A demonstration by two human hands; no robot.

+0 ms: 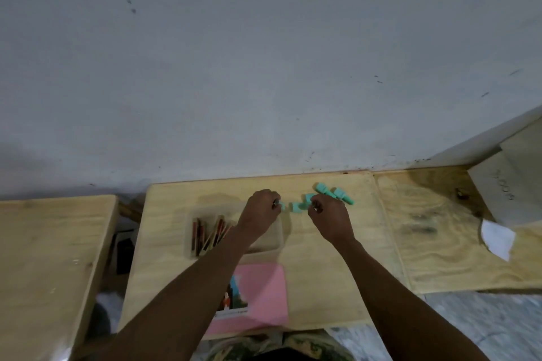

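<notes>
Centrally, left hand (262, 208) and right hand (330, 218) pinch teal pieces (296, 207) lying between them.

Tray (190, 231) near teal pieces (296, 207), wall (264, 97) beyond

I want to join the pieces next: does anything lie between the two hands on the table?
Only more of the teal pieces lie in the gap between the left hand and the right hand, and both hands pinch at that same row. Nothing else visible stands between them.

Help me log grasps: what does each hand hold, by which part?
The left hand pinches a teal piece by its left end; the right hand, a second teal piece by its right end.
</notes>
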